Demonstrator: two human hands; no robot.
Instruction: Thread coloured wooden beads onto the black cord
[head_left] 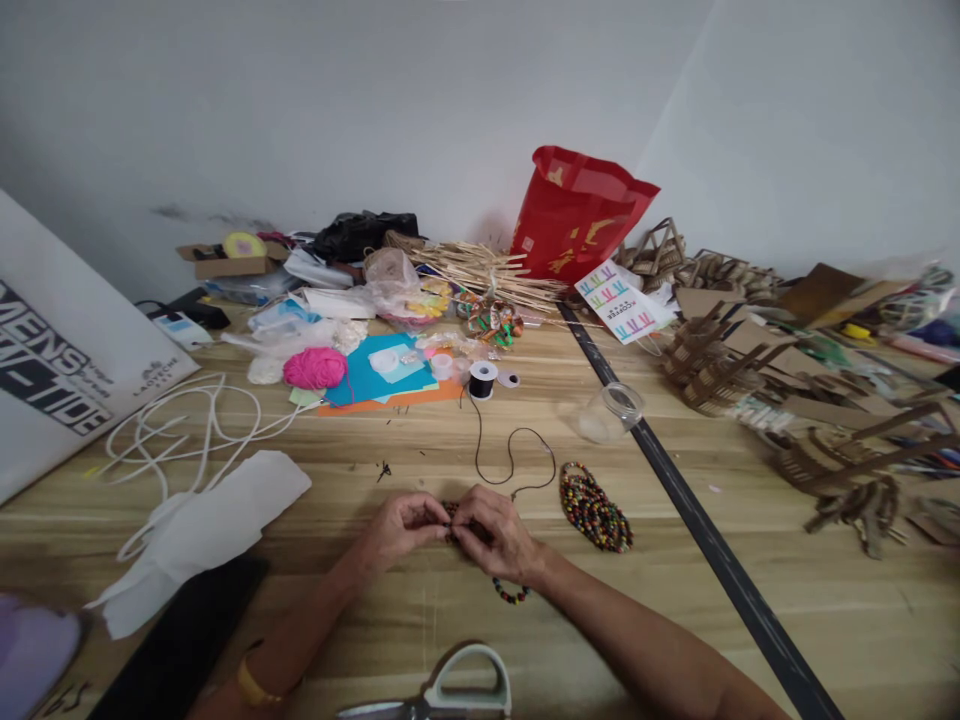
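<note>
At the lower centre of the frame, the left hand point(409, 527) and right hand point(491, 532) meet, each grip pinched on a beaded strand point(510, 593) over the wooden tabletop point(360, 640). A bead coil point(596, 510) lies just right, a black cord spool point(482, 382) near the centre, scissors point(504, 690) at the bottom edge, a red bag point(574, 220) upper right of centre.

There are two hands point(409, 525) point(491, 532), one big bead bunch point(596, 512), one black thread spool point(482, 382) and one red bag point(577, 220).

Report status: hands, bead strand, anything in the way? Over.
Left hand and right hand pinched close together at bead strand. Strand partly hidden by right hand. Scissors nearer the body, seemingly not in the way.
</note>
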